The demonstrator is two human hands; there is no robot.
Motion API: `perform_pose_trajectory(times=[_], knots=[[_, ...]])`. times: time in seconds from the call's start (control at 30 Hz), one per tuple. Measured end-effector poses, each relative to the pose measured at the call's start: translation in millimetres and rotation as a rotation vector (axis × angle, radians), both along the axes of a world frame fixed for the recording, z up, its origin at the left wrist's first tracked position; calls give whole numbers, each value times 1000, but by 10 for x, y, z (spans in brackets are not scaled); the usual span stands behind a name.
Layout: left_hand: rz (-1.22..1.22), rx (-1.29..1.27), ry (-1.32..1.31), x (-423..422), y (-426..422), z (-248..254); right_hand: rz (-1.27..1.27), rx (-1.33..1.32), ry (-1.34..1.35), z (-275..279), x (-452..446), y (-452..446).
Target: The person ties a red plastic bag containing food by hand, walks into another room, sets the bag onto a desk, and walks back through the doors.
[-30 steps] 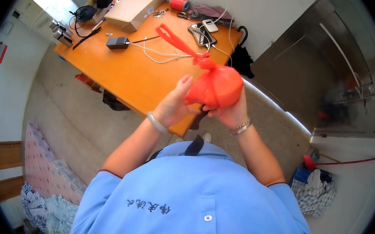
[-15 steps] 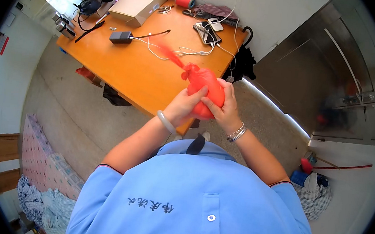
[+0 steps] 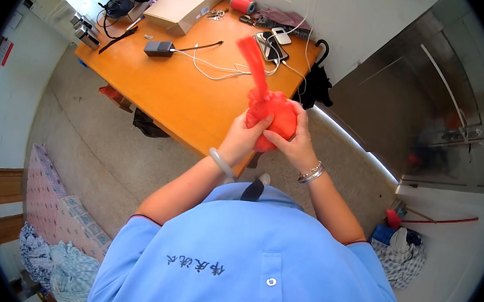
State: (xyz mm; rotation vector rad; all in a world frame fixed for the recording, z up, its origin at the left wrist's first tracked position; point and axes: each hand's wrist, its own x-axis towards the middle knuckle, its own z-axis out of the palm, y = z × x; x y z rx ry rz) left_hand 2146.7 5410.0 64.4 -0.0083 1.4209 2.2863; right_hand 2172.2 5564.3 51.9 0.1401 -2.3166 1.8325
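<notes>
A bulging red plastic bag (image 3: 280, 113) is held between both hands, just off the near right corner of the wooden table (image 3: 144, 79). Its gathered neck stands up with a long loose tail pointing away from me. My left hand (image 3: 241, 135) is wrapped round the bag's left side, thumb on top. My right hand (image 3: 299, 140) grips the right side, its thumb pressed close to the left one. What fills the bag is hidden. A pale bangle (image 3: 220, 162) circles my left wrist, and silver bracelets (image 3: 312, 172) are on my right.
On the table lie a cardboard box (image 3: 183, 5), a grey power adapter (image 3: 159, 49), phones (image 3: 272, 47) with white cables, keys (image 3: 216, 15) and a red spool (image 3: 243, 4). A metal door (image 3: 396, 95) stands at right. Cloth piles (image 3: 71, 265) lie on the floor.
The bag has turned in my hands and shifted slightly right. Its tail, which pointed up and left, now stands more upright. Both hands keep their hold.
</notes>
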Motion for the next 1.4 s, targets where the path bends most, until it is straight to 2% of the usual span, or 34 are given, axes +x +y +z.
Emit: perform_pose_trajectory(times=[0.1, 0.2, 0.3, 0.4, 0.43, 0.5, 0.57, 0.6, 0.67, 0.77, 0.9, 0.97, 1.07, 1.17, 1.2, 1.27, 1.3, 1.4], knots=[[-168, -312, 290, -90, -92, 24, 120, -67, -27, 64, -18, 97], [-284, -259, 439, -46, -129, 50, 94, -219, -57, 65, -20, 41], [-54, 166, -48, 83, -112, 409, 13, -562, -232, 142, -34, 85], [-311, 544, -399, 26, -181, 296, 117, -542, -113, 141, 24, -7], [-318, 633, -428, 9, -162, 225, 131, -526, -84, 183, 80, -96], [-333, 808, -489, 5, -79, 142, 137, 40, 124, 266, 83, -109], [-273, 801, -554, 1, -41, 165, 70, 392, 334, 198, 154, -180], [-247, 797, -593, 16, -38, 179, 9, 557, 442, 164, 187, -216], [-296, 826, -482, 30, -47, 129, 5, 691, 467, -273, 227, -148], [-296, 729, -384, 19, -64, 44, -52, 450, 514, 111, 170, -302], [-246, 398, -210, 8, -82, -107, -57, 389, 506, -75, 188, -343], [-223, 399, -257, 19, -81, -85, -50, 342, 481, -140, 208, -363], [-177, 470, -302, 26, -49, -84, -11, 406, 470, -114, 167, -343], [-2, 434, -364, 0, -14, -128, 138, 254, 253, -193, 14, -190], [72, 400, -385, -44, 5, -84, 152, 90, 172, -128, -10, -171], [21, 437, -353, -152, -68, -2, 180, -239, 7, 11, -22, -111], [1, 456, -342, -162, -132, 63, 259, -507, -116, 201, -5, -74], [-34, 574, -278, -165, -285, 190, 123, -821, -473, 205, -86, 107]])
